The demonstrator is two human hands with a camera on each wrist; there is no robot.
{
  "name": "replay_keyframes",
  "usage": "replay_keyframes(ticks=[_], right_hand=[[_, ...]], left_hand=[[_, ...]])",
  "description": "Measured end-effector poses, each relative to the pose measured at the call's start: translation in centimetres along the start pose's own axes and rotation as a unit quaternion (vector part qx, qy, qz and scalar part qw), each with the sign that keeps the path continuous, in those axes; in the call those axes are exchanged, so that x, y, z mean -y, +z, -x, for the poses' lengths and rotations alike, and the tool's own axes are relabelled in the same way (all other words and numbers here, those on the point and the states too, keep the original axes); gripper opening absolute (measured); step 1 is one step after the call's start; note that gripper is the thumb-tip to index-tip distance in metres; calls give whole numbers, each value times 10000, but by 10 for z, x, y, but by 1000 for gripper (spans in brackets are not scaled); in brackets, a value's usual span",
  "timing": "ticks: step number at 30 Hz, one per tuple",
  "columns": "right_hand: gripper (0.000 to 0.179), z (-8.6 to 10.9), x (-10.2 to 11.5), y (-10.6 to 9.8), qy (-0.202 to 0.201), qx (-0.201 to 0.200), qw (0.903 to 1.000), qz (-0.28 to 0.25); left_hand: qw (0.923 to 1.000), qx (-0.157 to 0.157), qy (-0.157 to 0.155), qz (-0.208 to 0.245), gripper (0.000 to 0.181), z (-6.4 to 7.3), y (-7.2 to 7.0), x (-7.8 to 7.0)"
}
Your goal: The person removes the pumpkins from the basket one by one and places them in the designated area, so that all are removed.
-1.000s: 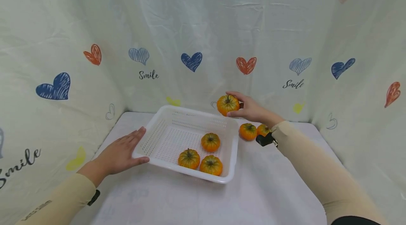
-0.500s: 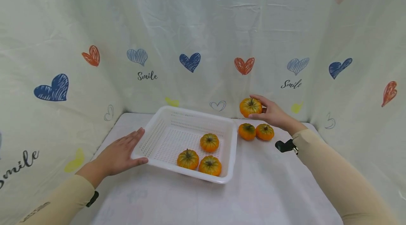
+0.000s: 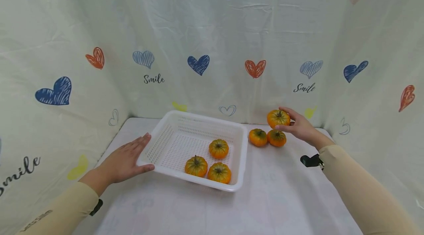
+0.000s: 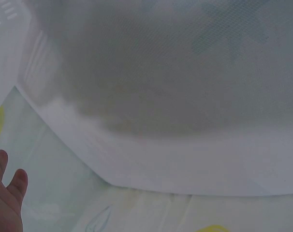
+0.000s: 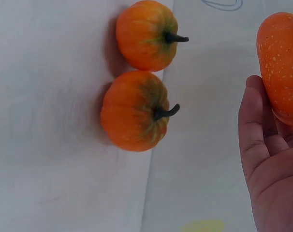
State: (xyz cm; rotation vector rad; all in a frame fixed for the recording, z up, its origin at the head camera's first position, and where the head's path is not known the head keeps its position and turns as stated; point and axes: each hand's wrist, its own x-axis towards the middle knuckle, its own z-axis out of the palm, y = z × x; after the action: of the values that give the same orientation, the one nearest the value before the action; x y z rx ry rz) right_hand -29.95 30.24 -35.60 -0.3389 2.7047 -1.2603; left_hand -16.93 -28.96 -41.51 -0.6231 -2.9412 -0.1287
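Observation:
My right hand (image 3: 299, 129) grips a small orange pumpkin (image 3: 278, 118) by its side, the thumb at the lower front and a finger over the top. The same pumpkin (image 5: 282, 67) is partly cut off at the edge of the right wrist view. Just below it on the table, two more pumpkins (image 3: 258, 137) sit side by side, stems up. To the left, a white perforated plastic basket (image 3: 243, 161) has three pumpkins (image 3: 218, 149) in its right half. My left hand (image 3: 122, 161) lies at the basket's left end, fingers extended along the rim and thumb at the front corner.
A white cloth covers the table (image 3: 179, 209). Behind it and on both sides hangs a pale curtain (image 3: 225, 28) printed with hearts and lettering, close to the table's back edge.
My right hand has carried the pumpkin rightward from beside the basket's back right corner, then lower, over the two table pumpkins. The left hand and basket have stayed in place.

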Motion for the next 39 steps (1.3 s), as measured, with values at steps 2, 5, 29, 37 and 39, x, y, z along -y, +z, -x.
replay_keyframes(ticks=[2, 5, 29, 37, 39], right_hand=[[95, 1, -9, -2, 69, -28, 10000, -19], [98, 2, -23, -5, 142, -67, 9999, -36], [106, 13, -87, -11, 1075, -315, 9935, -198], [106, 9, -103, -5, 1320, -448, 9896, -361], [107, 9, -106, -5, 1347, -458, 9891, -384]], left_hand=[[10000, 7, -22, 5, 106, 0, 1, 0], [9999, 80, -61, 19, 107, 0, 1, 1], [9997, 227, -126, 7, 107, -1, -3, 0], [9996, 229, -156, 16, 106, -1, -3, -1], [9996, 235, -157, 19, 106, 0, -3, -1]])
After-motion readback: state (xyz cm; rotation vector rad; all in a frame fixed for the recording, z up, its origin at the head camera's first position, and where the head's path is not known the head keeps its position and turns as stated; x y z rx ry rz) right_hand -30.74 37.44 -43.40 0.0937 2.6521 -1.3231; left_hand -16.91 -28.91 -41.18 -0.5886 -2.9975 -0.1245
